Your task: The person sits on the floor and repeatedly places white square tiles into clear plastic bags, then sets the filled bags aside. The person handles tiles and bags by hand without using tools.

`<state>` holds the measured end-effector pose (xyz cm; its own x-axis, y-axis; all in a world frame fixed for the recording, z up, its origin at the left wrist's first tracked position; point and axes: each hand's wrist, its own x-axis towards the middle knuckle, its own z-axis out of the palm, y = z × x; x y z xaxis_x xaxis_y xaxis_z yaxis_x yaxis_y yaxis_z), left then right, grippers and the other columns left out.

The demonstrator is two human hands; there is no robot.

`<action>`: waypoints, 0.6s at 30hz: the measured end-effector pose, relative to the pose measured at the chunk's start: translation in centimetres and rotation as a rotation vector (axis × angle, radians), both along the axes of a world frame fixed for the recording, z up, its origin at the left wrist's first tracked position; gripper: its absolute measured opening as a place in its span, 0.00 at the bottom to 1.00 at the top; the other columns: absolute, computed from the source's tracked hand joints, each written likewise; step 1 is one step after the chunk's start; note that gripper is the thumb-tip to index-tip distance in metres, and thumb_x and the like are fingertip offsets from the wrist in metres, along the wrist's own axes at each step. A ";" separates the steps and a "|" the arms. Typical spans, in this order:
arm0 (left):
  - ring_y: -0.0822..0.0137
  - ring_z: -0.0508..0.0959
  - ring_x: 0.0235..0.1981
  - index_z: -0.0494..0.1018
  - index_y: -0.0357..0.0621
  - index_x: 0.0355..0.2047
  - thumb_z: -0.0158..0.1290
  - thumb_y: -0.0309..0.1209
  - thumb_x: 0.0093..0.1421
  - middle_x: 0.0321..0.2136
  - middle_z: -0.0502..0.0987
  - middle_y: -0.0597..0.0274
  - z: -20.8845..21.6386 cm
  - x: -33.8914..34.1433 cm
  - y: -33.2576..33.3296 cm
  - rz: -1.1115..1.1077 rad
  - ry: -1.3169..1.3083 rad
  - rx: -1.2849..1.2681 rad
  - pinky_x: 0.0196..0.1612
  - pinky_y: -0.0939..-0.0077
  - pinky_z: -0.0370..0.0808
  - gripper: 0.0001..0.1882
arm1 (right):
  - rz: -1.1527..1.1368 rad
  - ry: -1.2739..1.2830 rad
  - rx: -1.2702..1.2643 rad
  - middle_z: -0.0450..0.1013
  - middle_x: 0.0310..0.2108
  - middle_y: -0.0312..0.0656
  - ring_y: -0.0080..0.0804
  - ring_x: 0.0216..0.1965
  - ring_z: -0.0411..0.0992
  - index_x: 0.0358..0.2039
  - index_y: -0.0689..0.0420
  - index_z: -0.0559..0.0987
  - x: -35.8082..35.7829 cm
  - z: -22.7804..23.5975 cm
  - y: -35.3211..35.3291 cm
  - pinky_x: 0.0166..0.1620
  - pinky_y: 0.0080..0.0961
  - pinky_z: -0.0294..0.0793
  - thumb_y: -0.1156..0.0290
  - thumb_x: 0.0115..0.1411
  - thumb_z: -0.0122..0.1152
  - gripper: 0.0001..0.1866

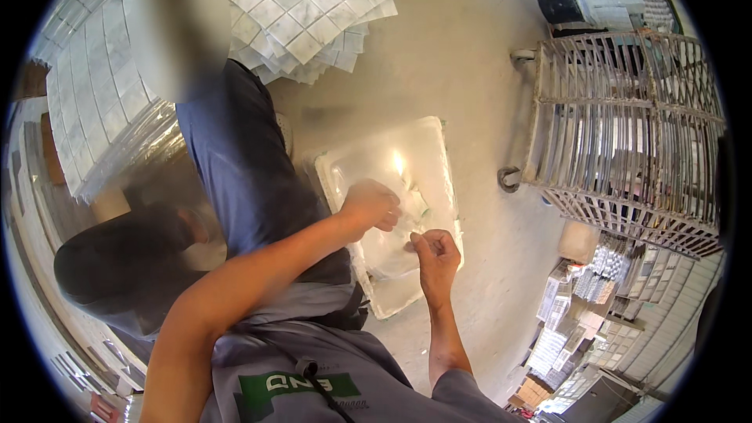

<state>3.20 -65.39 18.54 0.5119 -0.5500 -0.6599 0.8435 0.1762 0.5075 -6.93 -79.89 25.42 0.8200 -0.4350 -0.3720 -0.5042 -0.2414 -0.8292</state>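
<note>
Both bare hands are over a shallow white tub (448, 180) with a pale, shiny inside. My left hand (372, 207) reaches across from the left, its fingers curled together; whatever they hold is hidden. Just to its right, my right hand (436, 254) pinches thumb against forefinger, with a tiny dark bit at the tips that is too small to name. Beyond the fingertips a small white and green scrap (420, 202) shows inside the tub. Bright light glints off the tub's inside near it.
Stacked mesh-like sheets of marble-look tiles (309, 0) stand ahead, and more wrapped tile sheets (86, 94) at the left. My dark-trousered leg (243, 157) stretches forward beside the tub. A slatted cart on casters (627, 125) stands right. Boxes and tile stacks (580, 305) line the lower right.
</note>
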 end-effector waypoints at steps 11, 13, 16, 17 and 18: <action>0.66 0.76 0.14 0.74 0.36 0.19 0.55 0.43 0.57 0.14 0.75 0.55 2.1 0.9 1.3 -0.196 -0.380 0.343 0.20 0.71 0.72 0.21 | -0.320 0.133 0.652 0.73 0.32 0.41 0.33 0.35 0.73 0.43 0.63 0.74 -0.4 -3.4 -2.0 0.46 0.35 0.74 0.69 0.64 0.52 0.12; 0.62 0.77 0.18 0.73 0.36 0.19 0.52 0.45 0.59 0.16 0.76 0.53 2.2 1.0 1.7 -0.185 -0.429 0.373 0.26 0.68 0.73 0.23 | -0.599 0.116 0.848 0.72 0.37 0.43 0.40 0.35 0.72 0.42 0.62 0.74 -0.6 -4.3 -3.3 0.49 0.41 0.73 0.70 0.64 0.50 0.11; 0.61 0.78 0.21 0.74 0.34 0.22 0.52 0.39 0.60 0.18 0.77 0.55 -0.1 0.2 1.2 0.105 -0.622 0.544 0.30 0.68 0.73 0.19 | -0.786 0.131 0.764 0.73 0.34 0.43 0.39 0.33 0.72 0.40 0.62 0.74 -2.4 -7.1 -5.3 0.46 0.38 0.75 0.70 0.63 0.53 0.10; 0.57 0.78 0.27 0.74 0.34 0.26 0.49 0.37 0.61 0.23 0.78 0.53 0.1 0.2 1.3 0.097 -0.727 0.580 0.35 0.67 0.72 0.16 | -0.630 0.193 0.709 0.74 0.38 0.44 0.39 0.38 0.73 0.41 0.61 0.74 -5.6 -10.4 -9.0 0.44 0.40 0.75 0.70 0.64 0.49 0.09; 0.58 0.77 0.27 0.74 0.34 0.27 0.50 0.37 0.61 0.24 0.77 0.53 0.3 0.4 1.8 0.149 -0.808 0.588 0.35 0.68 0.72 0.15 | -0.698 0.132 0.699 0.74 0.34 0.43 0.39 0.36 0.73 0.39 0.61 0.75 -7.2 -12.3 -9.6 0.42 0.39 0.76 0.74 0.62 0.50 0.08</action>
